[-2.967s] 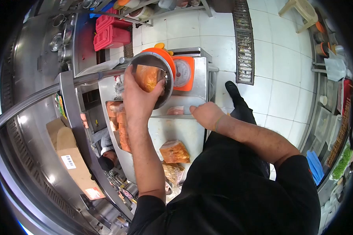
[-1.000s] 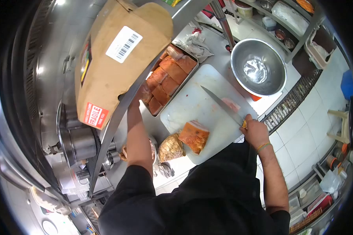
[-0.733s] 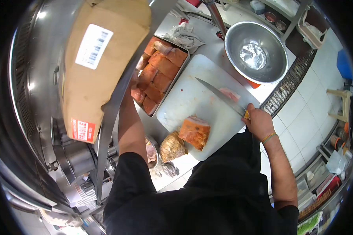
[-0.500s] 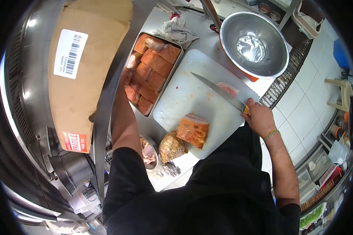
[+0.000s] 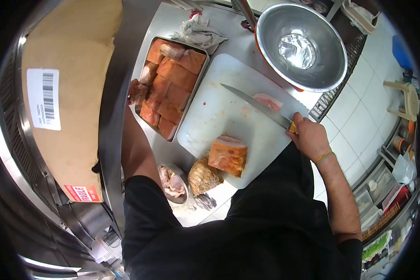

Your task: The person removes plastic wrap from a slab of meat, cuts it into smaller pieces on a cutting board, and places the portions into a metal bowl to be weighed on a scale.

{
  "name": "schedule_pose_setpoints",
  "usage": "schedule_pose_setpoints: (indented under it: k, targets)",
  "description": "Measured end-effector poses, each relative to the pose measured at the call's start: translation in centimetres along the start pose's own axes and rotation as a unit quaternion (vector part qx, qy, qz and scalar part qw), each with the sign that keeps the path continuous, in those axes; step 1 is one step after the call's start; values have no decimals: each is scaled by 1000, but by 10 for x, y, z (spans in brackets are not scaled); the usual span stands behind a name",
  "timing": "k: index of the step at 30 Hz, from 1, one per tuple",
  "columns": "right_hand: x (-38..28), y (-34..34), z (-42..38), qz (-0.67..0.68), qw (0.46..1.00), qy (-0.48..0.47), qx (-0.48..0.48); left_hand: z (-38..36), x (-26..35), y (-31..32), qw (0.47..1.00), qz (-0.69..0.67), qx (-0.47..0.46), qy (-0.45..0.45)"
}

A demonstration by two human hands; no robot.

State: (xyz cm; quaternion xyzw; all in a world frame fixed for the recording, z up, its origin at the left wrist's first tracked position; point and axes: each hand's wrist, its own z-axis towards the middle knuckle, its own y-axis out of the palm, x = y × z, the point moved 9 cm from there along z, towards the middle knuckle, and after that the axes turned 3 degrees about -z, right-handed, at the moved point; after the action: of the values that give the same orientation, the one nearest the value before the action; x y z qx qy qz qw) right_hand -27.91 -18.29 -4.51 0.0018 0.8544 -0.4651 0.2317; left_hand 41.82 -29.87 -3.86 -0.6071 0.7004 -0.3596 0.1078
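Note:
My right hand is closed round the yellow handle of a long knife, whose blade points up and left over the white cutting board. By the blade lies a small pale slice of meat. An orange-brown block of meat rests at the board's lower edge, beside a brown, mottled lump. On the left, my left hand is at the side of a metal tray of orange-brown meat blocks. Its fingers are hard to make out, in shadow beside the meat.
A large steel bowl stands beyond the board, and a crumpled cloth lies behind the tray. Pale raw meat fills a smaller bowl near my left arm. A cardboard box and a metal shelf edge flank that arm.
The view has shifted, so the box appears farther left. My left hand shows more clearly at the tray's left side. The knife stays nearly in place in my right hand.

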Motion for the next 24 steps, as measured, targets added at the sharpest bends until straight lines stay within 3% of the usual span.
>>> schedule_pose_setpoints:
  k: [2,4,8,11,12,15,18,21,24]
  targets:
    - [0,1,1,-2,1000,5,-6,1,6,12,997,-51,-52,-13]
    - [0,0,1,-3,1000,9,-9,-2,11,17,998,-39,-41,11]
    - [0,1,1,3,1000,11,-11,-1,7,26,983,-92,-36,155]
    - [1,3,1,4,1000,4,-2,-28,7,22,986,83,134,63]
    - [1,3,1,3,1000,5,-4,42,-3,-1,967,116,168,153]
    - [0,2,1,-1,1000,5,-7,14,2,10,914,145,306,223]
    - [-2,1,0,-6,1000,6,-7,21,-1,10,929,146,269,207]
    - [-3,-1,1,-8,1000,10,-9,54,-15,4,885,206,330,256]
    - [-2,0,0,-5,1000,8,-7,3,-4,23,901,156,331,233]
